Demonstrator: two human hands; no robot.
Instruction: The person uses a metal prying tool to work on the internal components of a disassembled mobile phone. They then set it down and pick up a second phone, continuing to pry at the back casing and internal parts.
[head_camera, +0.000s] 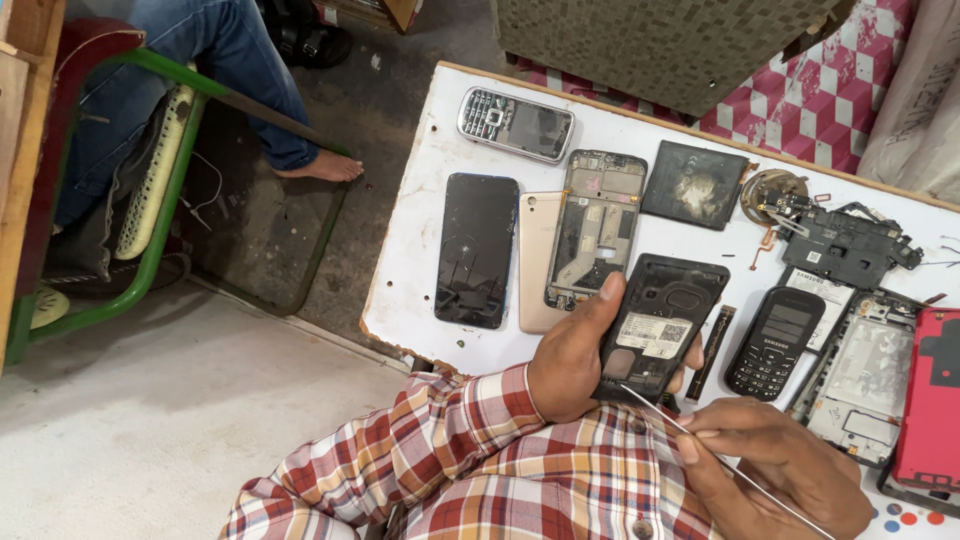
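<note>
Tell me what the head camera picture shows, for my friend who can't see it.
A person's left hand holds an opened black plastic phone shell over a white table, while the right hand pinches a thin metal rod pointing at it. Around them lie a black smartphone, a silver keypad phone and a small black keypad phone.

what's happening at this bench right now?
A person in a plaid shirt sits at a white table. Their left hand grips an opened black phone shell, inside facing up. The right hand pinches a thin metal probe, its tip at the shell's lower edge. Other phones and loose parts are spread across the table, including a black keypad phone.
</note>
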